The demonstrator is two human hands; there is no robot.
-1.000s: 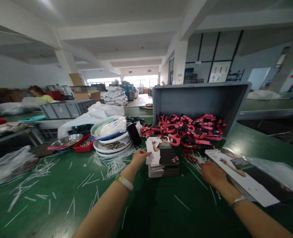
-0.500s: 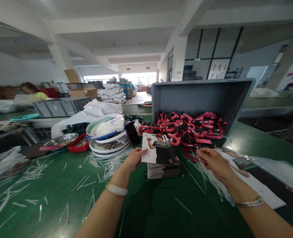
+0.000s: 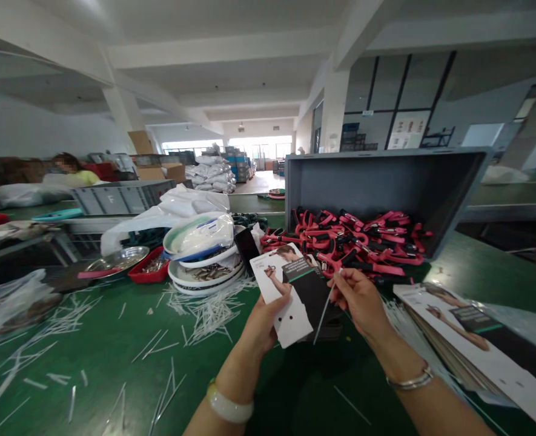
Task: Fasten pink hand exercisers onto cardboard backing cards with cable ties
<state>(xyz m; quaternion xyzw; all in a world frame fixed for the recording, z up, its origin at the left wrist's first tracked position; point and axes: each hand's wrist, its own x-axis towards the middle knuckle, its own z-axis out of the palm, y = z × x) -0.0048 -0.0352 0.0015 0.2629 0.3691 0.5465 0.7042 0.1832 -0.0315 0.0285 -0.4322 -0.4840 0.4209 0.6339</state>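
My left hand (image 3: 264, 320) grips a printed cardboard card (image 3: 295, 324) by its left edge, thumb on the front. The card is white and black with a photo of a person, and two small holes show near its lower end. Close to the card's right side, my right hand (image 3: 361, 301) pinches a thin whitish tie strip (image 3: 323, 313) that hangs down in front of the card. Behind and below the card, a stack of cards (image 3: 334, 332) is mostly hidden. Another stack of the same cards (image 3: 470, 339) lies to the right of my right hand.
Pink and black handled pieces (image 3: 381, 233) spill from a grey crate (image 3: 386, 181) tipped on its side. At left stand stacked white bowls (image 3: 183, 275), a dark phone (image 3: 246, 247), a red tray (image 3: 147, 272) and a metal dish (image 3: 126, 257). Loose strips (image 3: 213, 312) litter the green table.
My left hand has brought a card off the stack, nearer and tilted. From the strips at right, my right hand has moved left to the card with a tie strip in its fingers.
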